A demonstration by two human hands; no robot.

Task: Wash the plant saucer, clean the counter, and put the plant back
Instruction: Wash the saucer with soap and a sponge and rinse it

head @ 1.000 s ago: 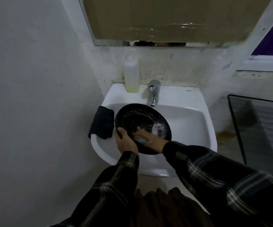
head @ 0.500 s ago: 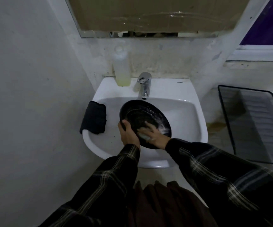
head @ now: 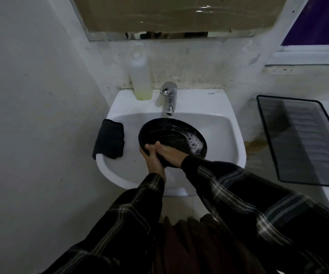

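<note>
A round black plant saucer (head: 176, 135) is tilted over the basin of the white sink (head: 236, 143), below the tap (head: 169, 97). Soap foam (head: 195, 144) clings to the right of its inside. My left hand (head: 153, 160) grips the saucer's near-left rim, thumb over the edge. My right hand (head: 170, 154) lies inside the saucer at the near edge, its fingers pressed against the wet surface and reaching my left thumb. Anything under the right palm is hidden.
A folded black cloth (head: 110, 139) hangs over the sink's left rim. A pale soap bottle (head: 141, 80) stands at the back left by the tap. A black mesh tray (head: 301, 141) sits on the counter to the right. A wall is close on the left.
My right hand has slid from the saucer's middle to its near-left edge, next to my left thumb. The pale lump seen under its fingers earlier no longer shows. The saucer has stayed over the basin.
</note>
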